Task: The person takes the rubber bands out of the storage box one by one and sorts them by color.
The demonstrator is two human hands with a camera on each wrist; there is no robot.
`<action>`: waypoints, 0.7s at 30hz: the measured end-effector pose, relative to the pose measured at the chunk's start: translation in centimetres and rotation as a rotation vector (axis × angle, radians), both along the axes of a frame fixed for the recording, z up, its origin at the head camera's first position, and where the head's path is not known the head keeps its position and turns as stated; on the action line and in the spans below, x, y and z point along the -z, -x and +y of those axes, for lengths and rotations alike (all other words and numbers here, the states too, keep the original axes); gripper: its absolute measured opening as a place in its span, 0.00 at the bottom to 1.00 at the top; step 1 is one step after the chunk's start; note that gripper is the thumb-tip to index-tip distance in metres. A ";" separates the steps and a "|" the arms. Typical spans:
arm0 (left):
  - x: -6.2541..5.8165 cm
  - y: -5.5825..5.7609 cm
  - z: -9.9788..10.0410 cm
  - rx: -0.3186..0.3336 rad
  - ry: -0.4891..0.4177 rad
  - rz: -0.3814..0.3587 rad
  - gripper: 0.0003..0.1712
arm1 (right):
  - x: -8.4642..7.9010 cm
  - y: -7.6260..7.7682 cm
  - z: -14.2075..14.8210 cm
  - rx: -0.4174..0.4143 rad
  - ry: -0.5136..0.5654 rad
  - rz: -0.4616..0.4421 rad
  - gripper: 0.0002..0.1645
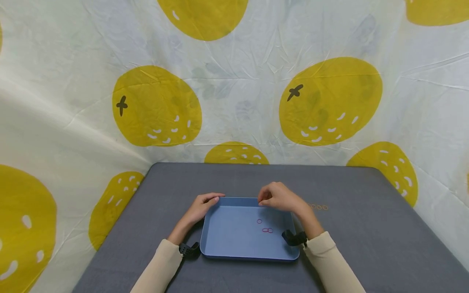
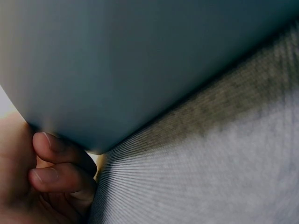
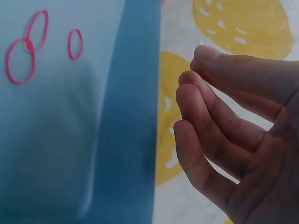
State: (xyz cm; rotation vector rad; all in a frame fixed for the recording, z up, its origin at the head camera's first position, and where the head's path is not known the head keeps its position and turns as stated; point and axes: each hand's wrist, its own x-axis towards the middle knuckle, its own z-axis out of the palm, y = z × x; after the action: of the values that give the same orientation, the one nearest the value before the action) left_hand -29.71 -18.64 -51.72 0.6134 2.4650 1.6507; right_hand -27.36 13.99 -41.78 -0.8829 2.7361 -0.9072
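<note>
nearest: two cream sleeves [image 1: 331, 262], with a black wrist-worn device [image 1: 293, 238] at each cuff. between the forearms, a shallow, blue, rectangular tray [image 1: 238, 240] with rounded corners lies flat on a grey, fabric-textured table [image 1: 370, 228].

inside the tray, right of centre, two thin, red, ring-shaped bands [image 3: 30, 45] touch each other; a third thin, red ring-shaped band [image 3: 69, 45] lies just beyond, apart from them. outside the tray, past the right wrist, thin, orange, ring-shaped bands [image 1: 321, 207] lie in a row, partly hidden by it.

left hand [image 1: 199, 208]: grasping the tray at its far left corner, thumb over the rim, fingers bent outside the wall. right hand [image 1: 279, 197]: raised at the far rim, fingers loosely bent, thumb tip close to forefinger tip; whether anything is pinched there cannot be told.

farthest: a white, creased cloth [image 1: 238, 110] printed with yellow fruit shapes.
</note>
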 end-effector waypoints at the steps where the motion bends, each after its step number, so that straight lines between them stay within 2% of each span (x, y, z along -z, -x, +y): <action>1: 0.0 0.0 0.0 0.001 0.001 0.000 0.19 | 0.2 0.1 -0.2 -0.004 -0.002 -0.003 0.03; 11: 0.2 0.0 -0.1 -0.013 0.002 0.002 0.19 | 2.0 0.6 -1.3 -0.051 -0.034 -0.081 0.01; 16: 0.3 -0.1 -0.1 -0.010 0.005 0.004 0.19 | 2.8 0.5 -1.2 -0.081 -0.032 -0.113 0.04; 21: 0.2 0.0 0.0 -0.014 0.008 0.009 0.19 | 3.2 0.5 -1.0 -0.085 -0.037 -0.107 0.04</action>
State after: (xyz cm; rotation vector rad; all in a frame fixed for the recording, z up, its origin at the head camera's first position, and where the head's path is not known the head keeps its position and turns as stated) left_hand -29.69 -18.63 -51.96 0.6054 2.4859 1.6455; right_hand -27.88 12.97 -45.03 -0.9084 2.5958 -0.8593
